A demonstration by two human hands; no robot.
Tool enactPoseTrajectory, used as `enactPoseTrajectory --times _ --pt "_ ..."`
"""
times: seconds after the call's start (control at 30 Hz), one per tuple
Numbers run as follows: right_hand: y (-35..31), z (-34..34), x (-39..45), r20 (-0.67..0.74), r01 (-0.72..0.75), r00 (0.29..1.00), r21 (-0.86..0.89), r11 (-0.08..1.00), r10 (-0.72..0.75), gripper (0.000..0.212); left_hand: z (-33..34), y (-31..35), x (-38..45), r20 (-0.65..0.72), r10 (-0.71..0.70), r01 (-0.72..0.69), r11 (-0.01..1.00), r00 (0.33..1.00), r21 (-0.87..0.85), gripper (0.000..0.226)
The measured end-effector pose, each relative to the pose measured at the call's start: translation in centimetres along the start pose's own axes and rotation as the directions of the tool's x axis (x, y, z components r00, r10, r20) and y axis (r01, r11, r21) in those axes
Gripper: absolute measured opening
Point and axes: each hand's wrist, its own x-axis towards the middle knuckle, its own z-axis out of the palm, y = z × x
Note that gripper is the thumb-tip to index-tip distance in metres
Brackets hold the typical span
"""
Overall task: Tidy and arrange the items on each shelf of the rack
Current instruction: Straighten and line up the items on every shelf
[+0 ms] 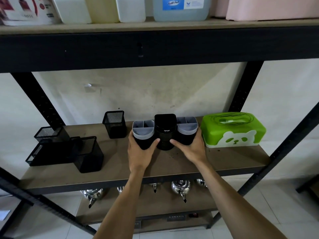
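Gripping from both sides, the left hand (141, 149) is wrapped around the left grey-topped organizer (143, 133) and the right hand (189, 149) around the right grey-topped organizer (187, 131), each cup held at its black lower body with the thumb on the front face. Between them stands the black Joyko holder (164, 131), upright, with both thumbs touching or nearly touching its base; whether the three units are joined as one piece cannot be determined. The group sits on the middle shelf (172, 163), toward its back, directly ahead of both hands and equally near to each. Its long axis runs left to right, parallel to the shelf edge, so any repositioning is judged to require both hands moving together to keep the row straight. The green tissue box (233, 130) stands just beside the right cup, limiting travel to the right. Free space lies to the left, up to the upright mesh pen holder (114, 124); further left, several mesh holders (65, 150) lie in disorder.
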Motion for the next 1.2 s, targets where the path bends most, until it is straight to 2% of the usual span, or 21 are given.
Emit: enactPoseTrajectory --times 0.2,0.53,0.8,0.97,1.1,1.2 --pt "0.3 0.0 0.1 0.0 0.023 1.0 -0.042 0.999 -0.023 0.121 0.1 -0.2 0.2 -0.009 -0.01 0.01 1.0 1.0 0.014 0.105" --pt "0.5 0.0 -0.1 -0.001 0.039 0.999 -0.042 0.998 -0.039 0.12 -0.1 -0.9 0.4 0.014 0.022 -0.022 0.999 1.0 0.033 0.113" --pt "0.7 -0.1 0.1 0.002 0.037 0.999 -0.078 0.996 -0.037 0.119 -0.1 -1.3 0.8 -0.003 0.032 -0.032 0.997 0.999 0.066 0.107" --pt "1.6 -1.0 0.2 0.002 0.027 1.0 -0.105 0.994 -0.027 0.11 -0.1 -1.2 0.8 -0.013 0.029 -0.028 0.997 0.999 0.078 0.108" --pt "1.9 -1.3 0.1 0.007 0.009 1.0 -0.123 0.992 -0.008 0.083 -0.2 -1.4 0.7 -0.02 0.037 -0.035 0.994 0.999 0.106 0.102" --pt "1.8 -1.4 0.0 0.012 0.017 1.0 -0.107 0.994 -0.016 0.083 -0.2 -1.4 0.7 -0.019 0.034 -0.032 0.994 0.999 0.109 0.102"
